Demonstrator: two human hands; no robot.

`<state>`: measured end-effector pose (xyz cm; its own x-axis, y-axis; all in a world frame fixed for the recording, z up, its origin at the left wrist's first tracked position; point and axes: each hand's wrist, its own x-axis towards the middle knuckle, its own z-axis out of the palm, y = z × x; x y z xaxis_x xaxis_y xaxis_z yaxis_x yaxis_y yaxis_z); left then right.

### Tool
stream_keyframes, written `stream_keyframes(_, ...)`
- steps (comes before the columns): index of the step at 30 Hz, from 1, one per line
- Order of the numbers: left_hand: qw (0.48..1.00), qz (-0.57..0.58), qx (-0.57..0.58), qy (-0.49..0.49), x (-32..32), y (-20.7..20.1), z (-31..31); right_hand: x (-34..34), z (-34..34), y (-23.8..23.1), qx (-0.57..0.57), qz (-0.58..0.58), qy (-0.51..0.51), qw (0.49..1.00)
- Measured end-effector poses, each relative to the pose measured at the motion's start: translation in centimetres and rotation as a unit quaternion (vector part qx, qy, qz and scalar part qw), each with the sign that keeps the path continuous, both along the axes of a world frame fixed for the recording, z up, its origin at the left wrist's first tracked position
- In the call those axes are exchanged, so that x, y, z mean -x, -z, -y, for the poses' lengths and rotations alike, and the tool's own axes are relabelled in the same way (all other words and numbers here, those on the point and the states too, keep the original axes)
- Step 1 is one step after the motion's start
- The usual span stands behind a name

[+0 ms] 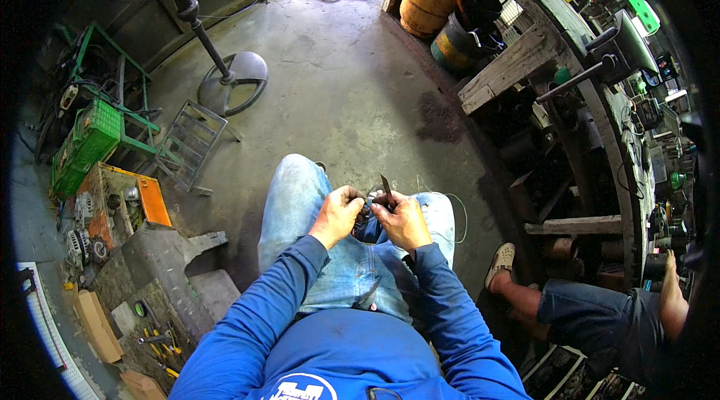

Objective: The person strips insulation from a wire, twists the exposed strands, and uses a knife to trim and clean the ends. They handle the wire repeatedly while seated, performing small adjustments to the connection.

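the left grip [337,217] is closed on a small dark part [366,230], pinched between thumb and fingers. the right grip [406,221] is closed on a narrow, dark, blade-like strip [386,185], which projects upward at a tilt from the thumb and fingers. the part is located between the two grips, above the lap and between the knees of the light blue jeans [291,197]. contact between strip and part is obscured by the fingers. a thin pale wire [464,214] loops beside the right knee.

left side: a metal stool frame [193,141] stands on the concrete floor [322,100], near the base of a pedestal fan [201,32]. a green crate [88,143] is positioned farther left.

right side: an orange gas cylinder [422,6] stands near a long surface [547,10]. a second person's leg [519,296], fitted with a pale clog [501,261], is well apart from both grips.
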<state>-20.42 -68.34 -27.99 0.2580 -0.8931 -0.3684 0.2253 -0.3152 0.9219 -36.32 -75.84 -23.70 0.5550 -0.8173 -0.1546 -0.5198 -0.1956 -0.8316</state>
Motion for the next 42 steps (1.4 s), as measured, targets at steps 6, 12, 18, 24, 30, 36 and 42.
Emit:
stream_keyframes(6, 0.981, -0.194, 0.0, -0.018, -0.3, -0.2, 0.1, 0.2, 0.6, -0.9, -0.133, 0.039, 0.05, 0.989)
stream_keyframes(12, 0.959, -0.283, 0.001, -0.006, -0.6, -0.4, 0.1, 0.1, 0.6, -1.3, -0.19, 0.08, 0.086, 0.975)
stream_keyframes(18, 0.986, -0.162, 0.031, 0.027, -0.2, -0.7, 0.0, 0.5, 1.2, -0.5, -0.062, 0.047, 0.085, 0.993)
stream_keyframes(24, 0.989, -0.141, 0.032, 0.0, -0.3, -0.6, 0.1, 0.6, 0.8, -2.1, 0.064, -0.03, 0.029, 0.997)
stream_keyframes(30, 0.997, -0.062, 0.045, 0.022, -0.1, -1.6, -0.1, 0.6, 0.3, -4.2, 0.199, -0.141, -0.078, 0.967)
stream_keyframes(36, 0.997, -0.013, 0.038, 0.061, -0.1, -1.7, -0.2, -0.2, -0.2, -3.9, 0.23, -0.159, -0.114, 0.953)
stream_keyframes(42, 0.993, -0.11, 0.04, -0.012, -0.5, -1.4, -0.1, 0.6, 1.5, -4.4, 0.044, -0.001, 0.0, 0.999)
